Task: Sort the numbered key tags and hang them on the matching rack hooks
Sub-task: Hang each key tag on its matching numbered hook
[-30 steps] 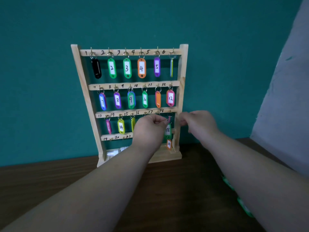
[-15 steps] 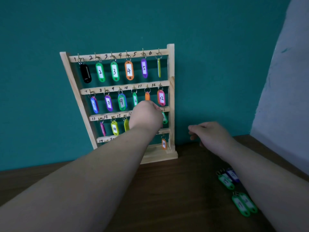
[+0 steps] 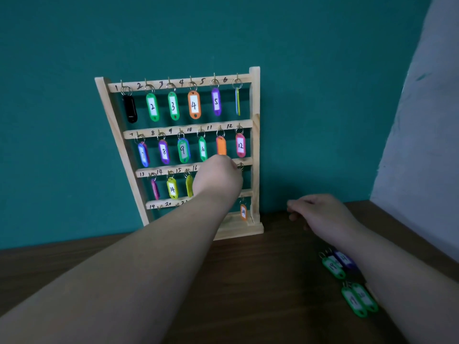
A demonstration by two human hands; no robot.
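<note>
The wooden rack (image 3: 254,100) stands upright at the back of the dark surface (image 3: 248,281), against the teal wall (image 3: 62,120); its top two rails carry tags on every hook, from a black tag (image 3: 130,109) at 1 to the pink tag 12 (image 3: 240,145); on the third rail a magenta tag (image 3: 155,189), the yellow tag 14 (image 3: 172,188) and one more yellow tag (image 3: 189,186) hang at the left; the left grip (image 3: 218,177) is raised to that rail's right end, fingers curled, touching a metal ring (image 3: 240,166) there; whether it pinches anything I cannot tell; the orange tag 24 (image 3: 243,212) hangs alone at the lowest rail's right end; the right grip (image 3: 320,214) hovers just above the surface right of the rack, loosely curled and released; unsorted tags lie near the right forearm: a green tag (image 3: 333,267) touching a purple tag (image 3: 345,260), and nearer the camera a pair of green tags (image 3: 354,302)
</note>
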